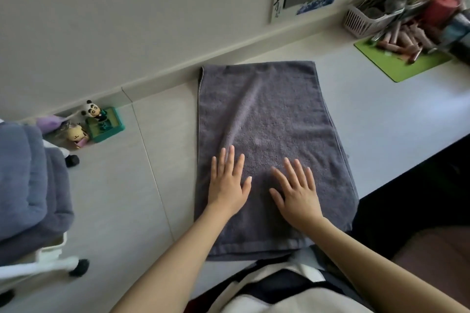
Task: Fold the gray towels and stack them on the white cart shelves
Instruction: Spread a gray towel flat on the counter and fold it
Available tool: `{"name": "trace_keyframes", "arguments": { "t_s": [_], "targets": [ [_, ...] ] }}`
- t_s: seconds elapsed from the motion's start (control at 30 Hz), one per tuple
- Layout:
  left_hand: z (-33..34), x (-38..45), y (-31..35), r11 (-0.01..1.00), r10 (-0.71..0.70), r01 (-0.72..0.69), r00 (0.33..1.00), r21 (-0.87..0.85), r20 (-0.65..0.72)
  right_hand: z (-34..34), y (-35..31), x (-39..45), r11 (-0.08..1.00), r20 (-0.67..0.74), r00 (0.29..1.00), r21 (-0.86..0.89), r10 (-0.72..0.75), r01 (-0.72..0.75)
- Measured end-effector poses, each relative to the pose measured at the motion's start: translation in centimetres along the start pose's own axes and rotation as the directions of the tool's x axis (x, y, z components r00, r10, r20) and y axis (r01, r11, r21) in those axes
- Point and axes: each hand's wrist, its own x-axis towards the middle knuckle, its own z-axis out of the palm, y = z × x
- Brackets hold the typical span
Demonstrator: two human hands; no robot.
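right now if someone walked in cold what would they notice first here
First, the dark gray terry towel spread lengthwise in the middle of the white tabletop, with the left hand and the right hand pressed flat on its near half, fingers straight. Next, the folded gray towels piled on the white cart at the far left, and the small panda figurine by the wall.
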Motion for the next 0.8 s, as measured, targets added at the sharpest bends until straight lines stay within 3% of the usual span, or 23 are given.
{"name": "trace_keyframes", "arguments": {
  "t_s": [0.07,0.27,0.33,0.43,0.5,0.6,0.67,0.73,0.8],
  "targets": [
    [0.8,-0.2,-0.6,0.999,-0.006,0.005,1.0,0.036,0.019,1.0,0.0,-0.1,1.0,0.013,1.0,-0.011,-0.015,0.015],
    [1.0,-1.0,-2.9,0.944,-0.324,0.323,0.946,-0.075,-0.014,0.8,4.7,-0.7,0.92,0.002,0.921,0.057,0.389,-0.388],
    [0.9,-0.9,-1.3,0.972,-0.225,0.221,0.973,-0.084,-0.045,0.5,3.7,-0.1,0.923,0.012,0.926,0.079,0.377,-0.377],
    [1.6,-1.3,0.7,0.998,0.042,-0.044,0.998,-0.039,-0.046,0.8,2.5,0.0,0.992,-0.019,0.994,0.062,0.111,-0.11],
    [2.1,-1.6,0.3,1.0,0.024,-0.024,0.999,0.004,-0.046,1.2,3.2,-0.1,0.994,-0.03,0.994,0.032,0.109,-0.108],
    [2.1,-1.5,-0.6,1.0,0.001,0.0,0.996,0.007,-0.092,0.7,5.6,0.2,0.938,-0.018,0.939,0.059,0.342,-0.341],
    [1.4,-0.9,-0.2,1.0,0.007,-0.011,0.988,-0.022,-0.153,0.1,5.9,1.1,0.913,0.009,0.915,0.062,0.403,-0.403],
    [0.4,0.1,0.6,0.995,-0.021,0.0,0.977,-0.101,-0.212,-0.5,4.9,2.3,0.933,-0.021,0.934,0.072,0.356,-0.354],
    [-0.2,1.7,1.0,0.987,-0.062,0.025,0.969,-0.157,-0.24,-0.8,3.5,3.7,0.974,-0.059,0.975,0.078,0.216,-0.211]
  ]
}}
